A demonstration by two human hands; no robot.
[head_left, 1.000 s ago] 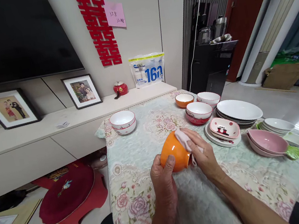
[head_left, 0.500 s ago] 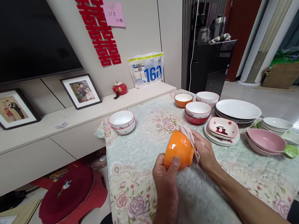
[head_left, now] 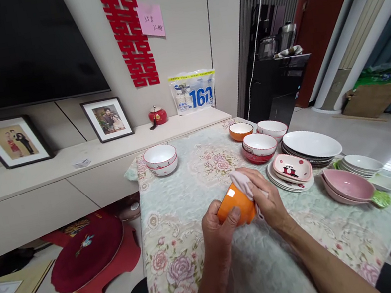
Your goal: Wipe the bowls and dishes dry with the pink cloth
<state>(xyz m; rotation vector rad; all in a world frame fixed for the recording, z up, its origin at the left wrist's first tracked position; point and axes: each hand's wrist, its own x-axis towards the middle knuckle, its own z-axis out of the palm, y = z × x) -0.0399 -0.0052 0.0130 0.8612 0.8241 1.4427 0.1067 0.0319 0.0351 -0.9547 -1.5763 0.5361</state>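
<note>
An orange bowl [head_left: 237, 208], tilted on its side, is held above the flowered tablecloth. My left hand [head_left: 219, 228] grips its lower left part, with the thumb across the outside. Bunched in my right hand [head_left: 267, 199] is a pale pink cloth [head_left: 242, 182], pressed against the upper right of the bowl's outer wall. The fingers of that hand are bent over the cloth and cover part of the bowl. The bowl's inside is hidden from view.
Two stacked white bowls [head_left: 161, 159] stand at the table's far left corner. On the right are another orange bowl [head_left: 241, 131], red-rimmed bowls [head_left: 260, 145], large white plates [head_left: 311, 143], a cat dish [head_left: 292, 168] and pink leaf-shaped dishes [head_left: 349, 184]. A red stool [head_left: 93, 255] is left of the table.
My right hand and the cloth have moved up and left over the bowl's outer wall. The bowl has turned in my left hand and sits slightly lower.
</note>
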